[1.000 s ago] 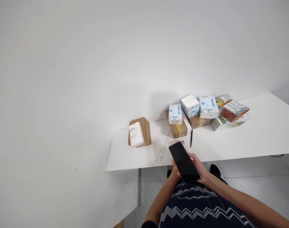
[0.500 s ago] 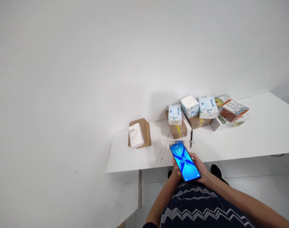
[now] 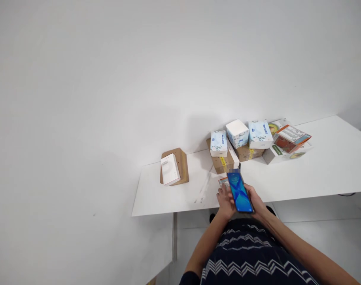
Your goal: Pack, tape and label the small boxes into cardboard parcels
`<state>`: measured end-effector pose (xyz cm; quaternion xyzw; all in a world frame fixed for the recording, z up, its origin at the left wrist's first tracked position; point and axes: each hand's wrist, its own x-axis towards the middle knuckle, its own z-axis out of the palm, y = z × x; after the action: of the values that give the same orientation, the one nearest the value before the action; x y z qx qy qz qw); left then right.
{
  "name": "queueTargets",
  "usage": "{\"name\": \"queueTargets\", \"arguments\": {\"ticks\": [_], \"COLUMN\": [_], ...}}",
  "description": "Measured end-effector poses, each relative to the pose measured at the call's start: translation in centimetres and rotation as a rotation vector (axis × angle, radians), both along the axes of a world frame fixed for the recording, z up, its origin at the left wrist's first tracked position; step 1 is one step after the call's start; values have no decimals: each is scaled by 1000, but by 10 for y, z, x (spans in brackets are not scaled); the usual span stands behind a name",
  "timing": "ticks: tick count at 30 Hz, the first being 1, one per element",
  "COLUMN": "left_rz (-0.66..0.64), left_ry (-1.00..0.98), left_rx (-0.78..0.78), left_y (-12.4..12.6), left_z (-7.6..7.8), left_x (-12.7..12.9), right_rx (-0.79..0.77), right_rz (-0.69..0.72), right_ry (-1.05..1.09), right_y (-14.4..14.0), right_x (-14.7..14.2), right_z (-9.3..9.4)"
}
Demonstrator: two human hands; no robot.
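Blue glows on the phone (image 3: 240, 193), and the right hand (image 3: 256, 201) grips it by its right side, fingers closed round it. It is up over the front edge of the desk (image 3: 325, 162), its top leaning a little left. Just beside it, the left hand (image 3: 226, 201) is half open, fingers a bit spread by a small packet (image 3: 224, 181) (orange and white, mostly hidden). I cannot tell if that hand touches the packet or the phone.

Near the back edge, three blue and white packs (image 3: 218, 143) sit on two brown boxes (image 3: 223, 165). To their right, an orange bag (image 3: 292, 137) lies on an avocado box (image 3: 273, 154). Near the left edge, a white box (image 3: 170, 169) rests on a brown carton (image 3: 184, 169).
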<state>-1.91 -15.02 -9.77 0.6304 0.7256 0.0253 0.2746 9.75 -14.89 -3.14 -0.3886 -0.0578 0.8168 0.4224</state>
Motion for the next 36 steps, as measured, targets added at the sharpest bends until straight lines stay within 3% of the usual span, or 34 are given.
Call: {"name": "queueTargets", "arguments": {"ticks": [3,5,11,15,20,25,32,36], "left_rz": [-51,-41,7,74,210,391,455,459], "left_ry": [70,97,42,-23,-120,-144,-221,-286], "left_rx": [72,76,86,58,45,97,228,344], "left_y": [12,17,11,3,12,47,126,153], "left_z": [6,6,2,7,8,4,-2,1], "left_x": [11,13,-1,-23,-68,-101,-95,-87], "right_rx": [58,138,296,377,421,470,822,880], "right_rz": [-119,-93,330,419,374,396,619,652], "right_ry": [-421,-797,-1765,-2139,-2202,-2193,-1825,-1705], "right_y": [11,17,24,21,24,26,14,8], "right_x": [24,43,81,85,85,77,41,31], "right_z": [-26,-45,-91,-115,-138,-132,-119,-119]}}
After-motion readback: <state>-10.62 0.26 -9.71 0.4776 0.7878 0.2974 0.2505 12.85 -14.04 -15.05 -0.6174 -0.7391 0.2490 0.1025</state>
